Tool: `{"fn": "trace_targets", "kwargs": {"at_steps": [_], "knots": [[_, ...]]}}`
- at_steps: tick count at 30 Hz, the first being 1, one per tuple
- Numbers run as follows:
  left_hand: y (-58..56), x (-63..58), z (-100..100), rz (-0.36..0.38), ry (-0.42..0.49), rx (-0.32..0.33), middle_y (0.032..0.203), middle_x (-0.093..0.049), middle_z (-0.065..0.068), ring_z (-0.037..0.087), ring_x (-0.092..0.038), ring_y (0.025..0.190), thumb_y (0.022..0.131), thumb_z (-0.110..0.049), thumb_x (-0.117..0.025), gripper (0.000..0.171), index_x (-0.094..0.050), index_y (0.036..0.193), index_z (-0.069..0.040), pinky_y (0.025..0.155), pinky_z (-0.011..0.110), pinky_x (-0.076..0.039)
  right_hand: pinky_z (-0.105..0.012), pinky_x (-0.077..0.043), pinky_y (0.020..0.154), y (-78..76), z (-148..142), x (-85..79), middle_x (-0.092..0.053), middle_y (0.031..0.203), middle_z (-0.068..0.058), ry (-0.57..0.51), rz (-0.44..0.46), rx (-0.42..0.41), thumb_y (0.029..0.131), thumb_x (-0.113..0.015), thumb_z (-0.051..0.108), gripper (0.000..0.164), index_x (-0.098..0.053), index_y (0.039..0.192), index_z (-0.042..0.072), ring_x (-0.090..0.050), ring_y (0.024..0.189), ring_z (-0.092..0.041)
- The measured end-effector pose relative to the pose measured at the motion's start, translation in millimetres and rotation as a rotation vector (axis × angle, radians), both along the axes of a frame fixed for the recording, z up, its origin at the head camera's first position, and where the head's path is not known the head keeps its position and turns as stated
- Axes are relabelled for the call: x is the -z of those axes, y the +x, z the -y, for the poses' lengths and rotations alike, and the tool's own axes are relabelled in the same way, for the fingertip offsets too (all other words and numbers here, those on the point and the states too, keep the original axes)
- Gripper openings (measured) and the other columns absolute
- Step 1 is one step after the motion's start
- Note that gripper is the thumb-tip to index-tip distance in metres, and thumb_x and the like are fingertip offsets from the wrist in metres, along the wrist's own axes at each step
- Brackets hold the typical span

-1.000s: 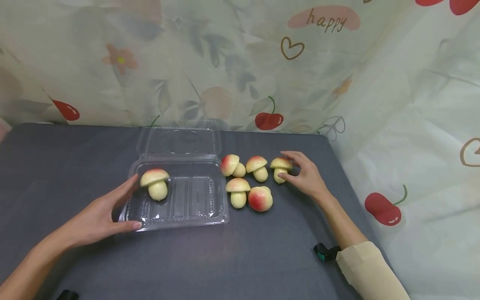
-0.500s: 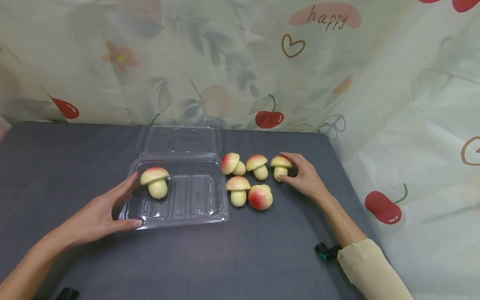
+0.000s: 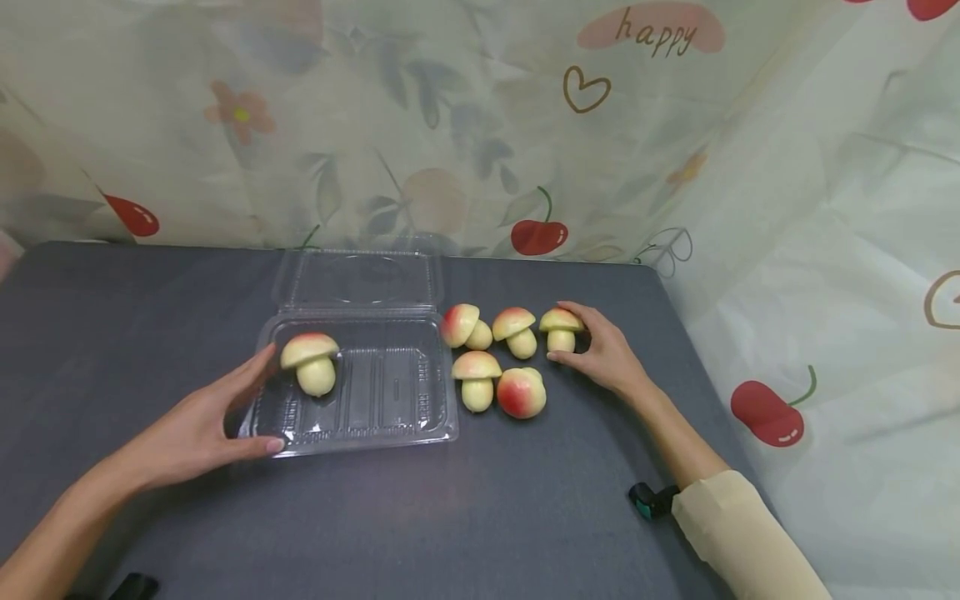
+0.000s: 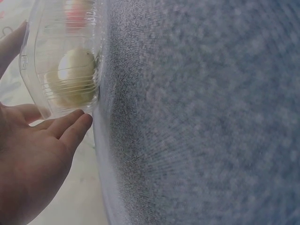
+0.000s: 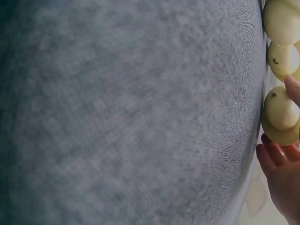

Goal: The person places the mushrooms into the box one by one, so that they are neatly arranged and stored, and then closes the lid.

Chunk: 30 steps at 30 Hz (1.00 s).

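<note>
A clear plastic clamshell box (image 3: 390,400) lies with its lid (image 3: 360,279) folded back. One toy mushroom (image 3: 312,363), red-topped and pale-stemmed, is at the left end inside it. My left hand (image 3: 198,429) spans the box's left side, straight fingers against the wall and thumb along the near rim. To the right of the box, my right hand (image 3: 603,350) has thumb and fingers around the rightmost toy mushroom (image 3: 561,329). In the right wrist view its thumb is by the stem end and its fingers are at the cap.
Between the box and my right hand are several more toy mushrooms: a tilted one (image 3: 461,325), another leaning one (image 3: 514,327), an upright one (image 3: 477,372) and one with its red cap toward me (image 3: 521,393). A grey cloth (image 3: 420,525) covers the table; a patterned curtain (image 3: 450,125) hangs behind.
My right thumb has shifted slightly left past the rightmost toy mushroom's stem, and that mushroom has moved very slightly left. The left hand and the box stay put.
</note>
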State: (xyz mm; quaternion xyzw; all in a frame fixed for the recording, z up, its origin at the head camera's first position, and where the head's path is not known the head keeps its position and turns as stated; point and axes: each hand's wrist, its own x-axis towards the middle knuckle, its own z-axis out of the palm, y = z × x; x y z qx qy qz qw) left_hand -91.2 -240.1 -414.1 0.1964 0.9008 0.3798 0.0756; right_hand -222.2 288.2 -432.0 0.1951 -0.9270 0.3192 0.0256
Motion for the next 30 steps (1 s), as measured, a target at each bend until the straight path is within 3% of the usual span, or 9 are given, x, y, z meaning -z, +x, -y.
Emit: {"fn": "trace_targets", "kwargs": {"at_steps": [19, 30], "knots": [[-1.0, -3.0, 1.0, -0.001, 0.004, 0.018, 0.153, -0.037, 0.027, 0.046, -0.051, 0.127, 0.079, -0.038, -0.085, 0.113, -0.012, 0.16, -0.008, 0.092, -0.002, -0.025, -0.042, -0.049, 0.097, -1.6, -6.8, -2.8, -0.054, 0.139, -0.007, -0.053, -0.003, -0.036, 0.079, -0.087, 0.025, 0.08, -0.048, 0.147, 0.011, -0.053, 0.12, -0.02], [-0.7, -1.5, 0.8, -0.004, 0.016, 0.02, 0.151, -0.039, 0.028, 0.047, -0.049, 0.128, 0.079, -0.037, -0.085, 0.112, -0.013, 0.16, -0.009, 0.092, -0.002, -0.024, -0.041, -0.048, 0.099, 2.8, -7.4, -8.7, -0.053, 0.143, -0.008, -0.112, -0.012, -0.047, 0.081, -0.084, 0.02, 0.077, -0.046, 0.149, 0.018, -0.055, 0.124, -0.024]]}}
